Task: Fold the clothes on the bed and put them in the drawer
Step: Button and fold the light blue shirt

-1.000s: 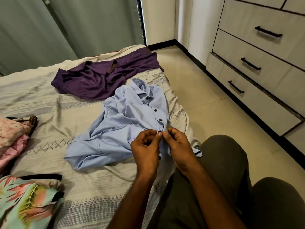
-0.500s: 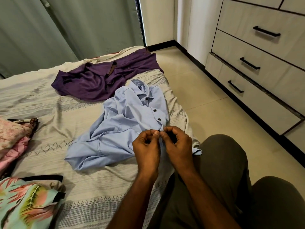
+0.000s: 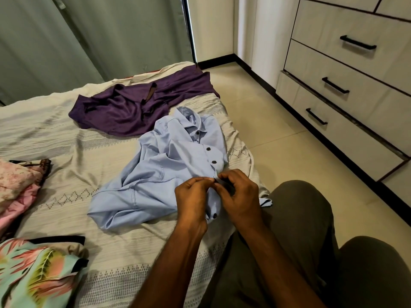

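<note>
Head view: at lower centre, the left hand [image 3: 192, 202] and right hand [image 3: 239, 196] both pinch the pale-blue cotton button-up shirt [image 3: 169, 170] at its placket, which runs away toward the collar, upper centre.

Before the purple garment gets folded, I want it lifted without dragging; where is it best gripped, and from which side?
Probably by its far right edge, reached from the floor side of the bed. The purple garment lies crumpled but spread wide there, apart from the blue shirt that both hands, left hand and right hand, are pinching.
</note>
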Demonstrator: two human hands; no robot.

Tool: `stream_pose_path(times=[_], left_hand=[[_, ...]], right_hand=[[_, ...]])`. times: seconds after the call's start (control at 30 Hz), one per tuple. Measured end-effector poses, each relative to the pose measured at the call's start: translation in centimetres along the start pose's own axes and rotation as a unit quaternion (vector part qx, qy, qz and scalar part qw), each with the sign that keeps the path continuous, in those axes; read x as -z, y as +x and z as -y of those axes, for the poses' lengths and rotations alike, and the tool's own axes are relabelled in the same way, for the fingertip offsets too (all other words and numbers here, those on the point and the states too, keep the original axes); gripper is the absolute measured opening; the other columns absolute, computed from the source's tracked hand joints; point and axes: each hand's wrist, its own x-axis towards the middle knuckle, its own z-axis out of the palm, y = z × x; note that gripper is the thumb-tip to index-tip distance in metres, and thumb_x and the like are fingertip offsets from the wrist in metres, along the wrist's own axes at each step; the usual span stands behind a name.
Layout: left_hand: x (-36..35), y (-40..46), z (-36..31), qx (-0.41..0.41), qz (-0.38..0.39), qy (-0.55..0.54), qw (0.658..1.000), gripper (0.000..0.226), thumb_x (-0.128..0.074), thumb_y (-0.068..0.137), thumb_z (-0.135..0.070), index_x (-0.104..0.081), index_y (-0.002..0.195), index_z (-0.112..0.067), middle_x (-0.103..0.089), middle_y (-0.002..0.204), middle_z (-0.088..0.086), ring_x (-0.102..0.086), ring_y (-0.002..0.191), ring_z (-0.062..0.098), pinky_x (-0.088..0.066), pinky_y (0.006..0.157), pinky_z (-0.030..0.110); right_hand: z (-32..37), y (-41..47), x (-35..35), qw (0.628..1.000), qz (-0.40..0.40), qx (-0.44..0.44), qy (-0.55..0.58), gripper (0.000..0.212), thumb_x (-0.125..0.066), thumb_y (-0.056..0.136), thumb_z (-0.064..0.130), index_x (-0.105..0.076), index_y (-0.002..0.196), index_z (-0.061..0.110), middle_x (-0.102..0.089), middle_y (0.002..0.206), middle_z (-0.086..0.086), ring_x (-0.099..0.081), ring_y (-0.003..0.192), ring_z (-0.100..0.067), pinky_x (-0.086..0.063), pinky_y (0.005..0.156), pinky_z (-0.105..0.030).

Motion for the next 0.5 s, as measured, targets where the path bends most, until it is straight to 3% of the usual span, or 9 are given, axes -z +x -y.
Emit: stream_pose_path(times=[0.13, 0.2, 0.27, 0.33, 0.4, 0.43, 0.5], left_hand=[[0.6, 0.3, -0.6, -0.033, 0.056, 0.066, 0.996, 0.010, -0.069, 0.087, -0.005, -0.078, 0.083, -0.006, -0.076, 0.079, 0.010, -0.072, 0.082, 0.026, -0.054, 0.070, 0.033], [1.2, 1.1, -1.2, -0.123, 0.081, 0.163, 0.976, 0.009, -0.071, 0.088, -0.011, -0.079, 0.085, -0.009, -0.077, 0.079, 0.005, -0.073, 0.082, 0.022, -0.056, 0.070, 0.034], [2.0, 2.6, -2.1, -0.284, 0.108, 0.271, 0.913, 0.011, -0.073, 0.087, -0.017, -0.078, 0.096, -0.017, -0.077, 0.094, -0.004, -0.070, 0.090, 0.014, -0.056, 0.073, 0.034], [2.3, 4.6, -3.2, -0.414, 0.212, 0.360, 0.809, 0.036, -0.070, 0.089, -0.022, -0.068, 0.124, -0.030, -0.064, 0.131, -0.010, -0.057, 0.120, 0.008, -0.048, 0.092, 0.029], [1.8, 6.2, -4.3, -0.454, 0.317, 0.436, 0.710, 0.052, -0.066, 0.093, -0.022, -0.054, 0.140, -0.041, -0.046, 0.152, -0.013, -0.039, 0.143, 0.012, -0.039, 0.110, 0.045], [1.5, 6.7, -4.6, -0.454, 0.351, 0.453, 0.683, 0.050, -0.065, 0.094, -0.022, -0.055, 0.140, -0.040, -0.047, 0.153, -0.011, -0.037, 0.145, 0.013, -0.038, 0.111, 0.052], [1.2, 7.3, -5.1, -0.447, 0.381, 0.439, 0.680, 0.033, -0.067, 0.093, -0.024, -0.069, 0.126, -0.028, -0.065, 0.135, -0.005, -0.054, 0.132, 0.014, -0.045, 0.105, 0.051]], right_hand=[[-0.1, 0.1, 0.0, 1.000, -0.010, -0.014, -0.004, 0.014, -0.072, 0.090, 0.017, -0.070, 0.101, 0.008, -0.071, 0.095, -0.002, -0.062, 0.087, -0.007, -0.045, 0.078, -0.006], [-0.2, 0.2, 0.2, 1.000, -0.019, -0.023, 0.001, 0.016, -0.073, 0.091, 0.017, -0.071, 0.104, 0.008, -0.072, 0.097, -0.001, -0.064, 0.089, -0.007, -0.047, 0.079, -0.008], [-0.2, 0.3, 0.4, 0.999, -0.021, -0.031, 0.007, 0.016, -0.073, 0.091, 0.016, -0.071, 0.106, 0.008, -0.073, 0.100, 0.000, -0.065, 0.092, -0.006, -0.049, 0.080, -0.009], [-0.3, 0.4, 0.5, 0.999, -0.015, -0.032, 0.018, 0.017, -0.071, 0.092, 0.015, -0.071, 0.109, 0.009, -0.074, 0.103, -0.001, -0.066, 0.095, -0.004, -0.050, 0.082, -0.009], [-0.4, 0.5, 0.6, 0.999, -0.005, -0.028, 0.026, 0.019, -0.070, 0.094, 0.013, -0.070, 0.112, 0.008, -0.074, 0.105, -0.002, -0.064, 0.098, -0.002, -0.051, 0.084, -0.009], [-0.4, 0.5, 0.6, 0.999, -0.003, -0.029, 0.026, 0.019, -0.069, 0.094, 0.014, -0.070, 0.112, 0.008, -0.074, 0.106, -0.003, -0.064, 0.098, -0.002, -0.052, 0.084, -0.010], [-0.6, 0.4, 0.7, 0.999, -0.006, -0.037, 0.022, 0.018, -0.070, 0.094, 0.015, -0.070, 0.111, 0.008, -0.074, 0.104, -0.003, -0.066, 0.096, -0.006, -0.053, 0.083, -0.013]])
